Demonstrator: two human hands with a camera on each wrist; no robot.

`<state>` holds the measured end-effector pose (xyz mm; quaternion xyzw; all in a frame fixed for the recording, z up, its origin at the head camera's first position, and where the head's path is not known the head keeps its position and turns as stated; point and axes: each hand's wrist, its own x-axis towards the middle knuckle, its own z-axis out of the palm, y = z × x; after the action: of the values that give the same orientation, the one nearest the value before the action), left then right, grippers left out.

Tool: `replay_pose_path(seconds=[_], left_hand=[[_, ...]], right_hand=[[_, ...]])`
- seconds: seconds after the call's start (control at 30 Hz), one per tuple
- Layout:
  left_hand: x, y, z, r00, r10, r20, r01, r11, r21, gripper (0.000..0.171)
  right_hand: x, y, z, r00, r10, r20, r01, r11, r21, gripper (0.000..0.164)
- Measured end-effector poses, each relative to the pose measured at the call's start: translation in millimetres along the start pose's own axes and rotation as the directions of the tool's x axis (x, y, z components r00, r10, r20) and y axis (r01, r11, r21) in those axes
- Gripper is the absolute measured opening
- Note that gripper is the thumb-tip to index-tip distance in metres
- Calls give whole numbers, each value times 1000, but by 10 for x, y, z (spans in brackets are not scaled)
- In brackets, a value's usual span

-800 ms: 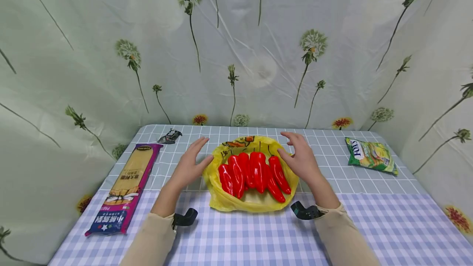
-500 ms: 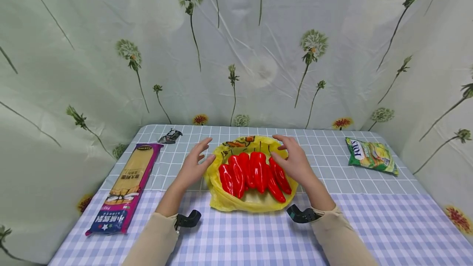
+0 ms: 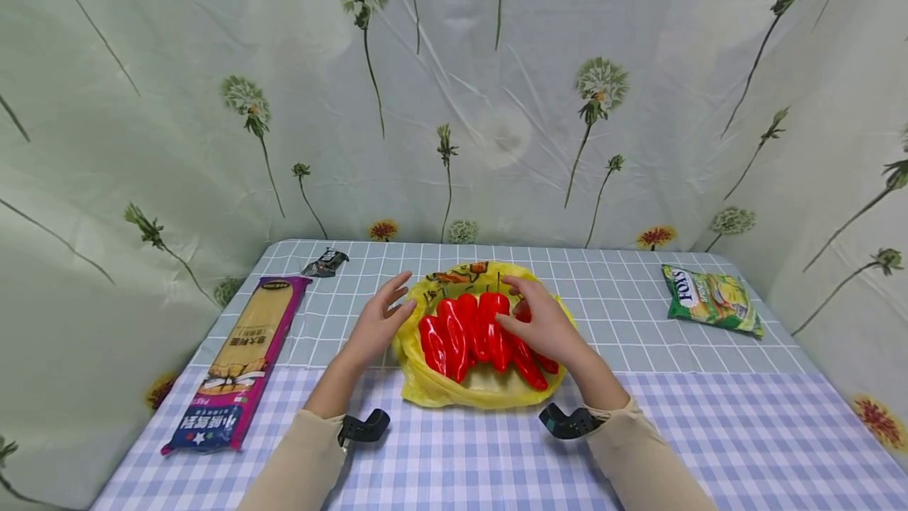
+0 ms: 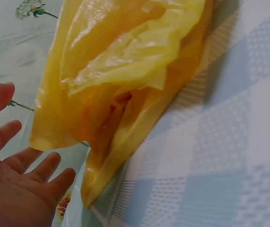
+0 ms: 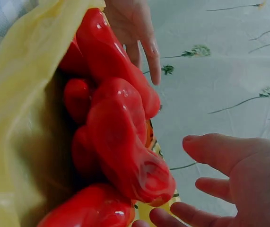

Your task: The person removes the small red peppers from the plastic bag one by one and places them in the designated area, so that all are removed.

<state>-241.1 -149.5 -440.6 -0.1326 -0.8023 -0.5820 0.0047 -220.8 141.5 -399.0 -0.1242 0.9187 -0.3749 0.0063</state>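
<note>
A yellow plastic bag [image 3: 461, 394], its rim spread wide, sits mid-table with several glossy red peppers [image 3: 454, 337] in it. Over the right part of the peppers hovers my right hand [image 3: 545, 326], fingers parted and loosely bent, holding nothing. In the right wrist view its thumb and fingers stand just beside the peppers [image 5: 120, 137]; whether any fingertip touches one, I cannot tell. My left hand [image 3: 376, 322] is held at the bag's left side, fingers spread. The left wrist view has that hand [image 4: 21, 184] beside the yellow bag [image 4: 120, 71], with nothing in its grasp.
On the left lies a long purple pasta packet [image 3: 244, 353]. Behind it is a small black wrapper [image 3: 326, 262]. A green Fox's candy bag [image 3: 712, 300] lies at the right. A flowered curtain [image 3: 496, 101] hangs behind the table.
My right hand has moved left, from the bag's right rim to over the peppers. My left hand has shifted slightly, its fingers a little lower. The bag and peppers stay put.
</note>
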Motion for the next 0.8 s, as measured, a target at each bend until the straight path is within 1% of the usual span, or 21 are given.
replay_pose_path(seconds=[0.13,0.37,0.53,0.6,0.8], left_hand=[[1,-40,29,1000,10,14,-9,1000,-27,56],[-8,-96,66,999,-19,31,21,997,-74,51],[-23,-125,88,999,13,42,-9,996,-86,49],[-29,-133,96,999,22,48,-18,996,-91,48],[-29,-156,114,998,5,58,1,995,-103,47]], right_hand=[[4,-2,25,1000,13,24,-12,1000,-20,71],[15,8,73,999,23,46,-21,999,-29,74],[10,16,107,998,31,55,-29,999,-37,76],[10,22,117,998,29,54,-27,999,-36,76],[7,30,140,997,58,55,-58,998,-1,74]])
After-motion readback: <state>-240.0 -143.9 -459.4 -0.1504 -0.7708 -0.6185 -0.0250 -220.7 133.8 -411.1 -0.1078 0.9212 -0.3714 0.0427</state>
